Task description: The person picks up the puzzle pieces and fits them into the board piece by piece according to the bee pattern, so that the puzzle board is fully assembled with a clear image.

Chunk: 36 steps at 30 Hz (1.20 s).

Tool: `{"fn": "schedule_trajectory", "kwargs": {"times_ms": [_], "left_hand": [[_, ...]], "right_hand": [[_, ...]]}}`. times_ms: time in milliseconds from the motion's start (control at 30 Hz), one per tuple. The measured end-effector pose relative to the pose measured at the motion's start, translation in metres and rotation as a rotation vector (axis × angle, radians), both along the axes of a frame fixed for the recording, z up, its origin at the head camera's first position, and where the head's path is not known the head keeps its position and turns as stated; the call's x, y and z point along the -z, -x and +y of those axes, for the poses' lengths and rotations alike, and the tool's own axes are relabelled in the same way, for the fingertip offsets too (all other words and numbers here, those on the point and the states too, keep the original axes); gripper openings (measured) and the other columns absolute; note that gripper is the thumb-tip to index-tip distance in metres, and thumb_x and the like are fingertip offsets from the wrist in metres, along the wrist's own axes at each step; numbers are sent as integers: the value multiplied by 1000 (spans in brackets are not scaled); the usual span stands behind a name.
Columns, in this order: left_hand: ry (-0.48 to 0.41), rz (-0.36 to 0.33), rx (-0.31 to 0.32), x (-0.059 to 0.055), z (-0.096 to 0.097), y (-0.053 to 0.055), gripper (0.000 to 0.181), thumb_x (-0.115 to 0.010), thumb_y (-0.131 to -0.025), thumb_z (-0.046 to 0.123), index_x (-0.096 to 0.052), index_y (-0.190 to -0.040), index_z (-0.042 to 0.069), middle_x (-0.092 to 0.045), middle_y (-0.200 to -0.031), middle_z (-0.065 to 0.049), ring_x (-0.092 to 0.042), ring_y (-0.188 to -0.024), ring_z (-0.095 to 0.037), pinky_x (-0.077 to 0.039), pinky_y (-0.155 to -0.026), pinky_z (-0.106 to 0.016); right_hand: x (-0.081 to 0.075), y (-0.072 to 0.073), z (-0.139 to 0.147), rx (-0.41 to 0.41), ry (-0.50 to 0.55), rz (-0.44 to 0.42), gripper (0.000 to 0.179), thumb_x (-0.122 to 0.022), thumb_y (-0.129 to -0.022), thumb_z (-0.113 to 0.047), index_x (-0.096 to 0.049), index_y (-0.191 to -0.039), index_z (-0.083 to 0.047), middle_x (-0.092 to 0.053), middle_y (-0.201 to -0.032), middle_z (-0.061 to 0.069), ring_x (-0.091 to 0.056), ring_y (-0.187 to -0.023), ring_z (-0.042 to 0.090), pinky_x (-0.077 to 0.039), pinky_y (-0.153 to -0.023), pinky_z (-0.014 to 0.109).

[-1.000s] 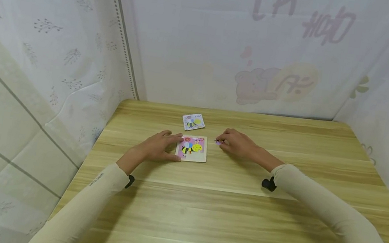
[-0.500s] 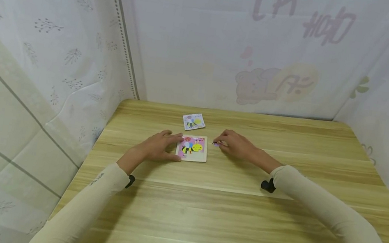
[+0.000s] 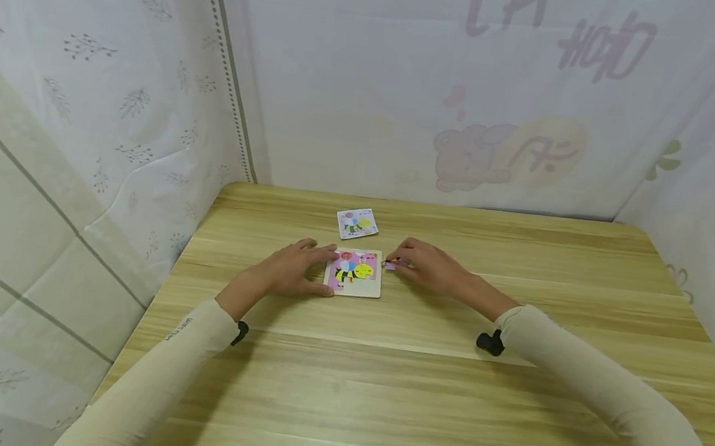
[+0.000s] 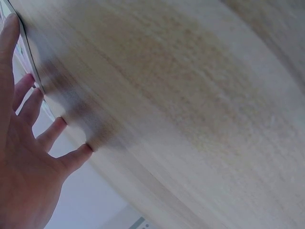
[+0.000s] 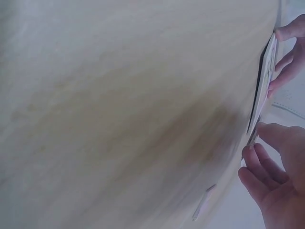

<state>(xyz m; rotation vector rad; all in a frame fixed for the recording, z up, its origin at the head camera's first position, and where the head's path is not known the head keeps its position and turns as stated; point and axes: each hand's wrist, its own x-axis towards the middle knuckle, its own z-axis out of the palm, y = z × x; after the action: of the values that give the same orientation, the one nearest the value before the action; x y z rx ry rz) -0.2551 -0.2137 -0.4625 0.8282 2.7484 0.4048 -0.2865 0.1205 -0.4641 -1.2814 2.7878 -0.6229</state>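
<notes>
A square wooden puzzle board (image 3: 370, 291) with a bee picture lies flat on the table; bare wood shows along its front and right. My left hand (image 3: 291, 267) rests at its left side, fingers spread, with thumb and fingertips on the board's edge; in the left wrist view this hand (image 4: 28, 138) has straight fingers, the outer ones touching the table. Just right of the board, my right hand (image 3: 431, 265) pinches a small pink puzzle piece (image 3: 390, 266) between thumb and fingers. In the right wrist view the right hand (image 5: 281, 167) holds it close to the board's edge.
A picture card (image 3: 357, 224) with the same bee lies behind the board. A small thin flat thing (image 5: 204, 202) lies on the table in the right wrist view; its kind is unclear. Printed curtains (image 3: 361, 101) hang behind and beside the wooden table (image 3: 333, 395).
My right hand has moved a little left with the puzzle piece, bringing it up to the board's right edge. The left hand has stayed on the board.
</notes>
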Motion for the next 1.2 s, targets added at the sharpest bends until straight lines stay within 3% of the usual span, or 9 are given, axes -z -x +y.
{"fn": "schedule_trajectory", "kwargs": {"times_ms": [567, 767, 1200], "left_hand": [[4, 14, 4, 1, 0, 1, 85, -68, -92, 65, -43, -160, 22, -31, -170, 2, -27, -153, -41, -31, -116, -67], [16, 7, 5, -1, -1, 0, 85, -68, -92, 65, -41, -161, 23, -29, -170, 3, -26, -154, -41, -31, -117, -67], [17, 11, 14, 1, -2, 2, 86, -66, -92, 67, -41, -161, 23, -29, -170, 3, -26, -154, -42, -31, -116, -68]], "right_hand": [[3, -3, -26, -92, 36, 42, 21, -73, -99, -13, -78, -118, -7, -69, -114, 9, -67, -101, 19, -58, -87, 33], [5, -4, -34, -103, 21, 11, 22, -71, -101, -20, -78, -119, -9, -68, -115, 7, -67, -103, 17, -57, -89, 32], [3, -12, -52, -119, 18, -6, 19, -71, -101, -16, -79, -116, -8, -70, -116, 8, -68, -106, 19, -57, -92, 34]]}}
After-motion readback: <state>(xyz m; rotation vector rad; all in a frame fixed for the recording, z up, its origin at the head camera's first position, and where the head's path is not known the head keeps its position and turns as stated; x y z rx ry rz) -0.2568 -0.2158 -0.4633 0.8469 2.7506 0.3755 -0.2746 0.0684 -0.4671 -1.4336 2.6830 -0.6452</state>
